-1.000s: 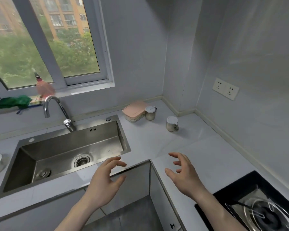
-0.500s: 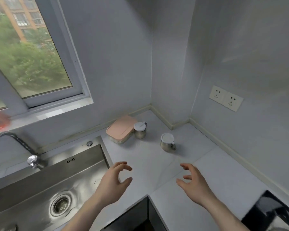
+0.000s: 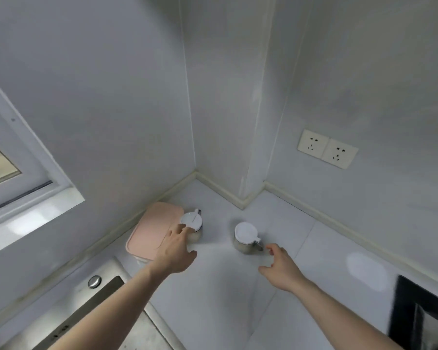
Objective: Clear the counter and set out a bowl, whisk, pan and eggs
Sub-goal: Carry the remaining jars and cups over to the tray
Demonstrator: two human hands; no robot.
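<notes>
- Pale grey walls are meeting in a corner above a white counter (image 3: pixel 213 294), and a double wall socket (image 3: pixel 327 148) is sitting on the wall right of that corner.
- Out from the corner, a pink-lidded box (image 3: pixel 155 231) is lying against the wall, with a white-lidded jar (image 3: pixel 192 224) touching its right side.
- Right of that jar, apart from it, a second lidded jar (image 3: pixel 245 237) is standing.
- The left hand (image 3: pixel 175 251) is reaching over the box, fingers spread, fingertips touching the first jar, not yet grasping.
- The right hand (image 3: pixel 281 270) is hovering loose and empty just beside the second jar.
</notes>
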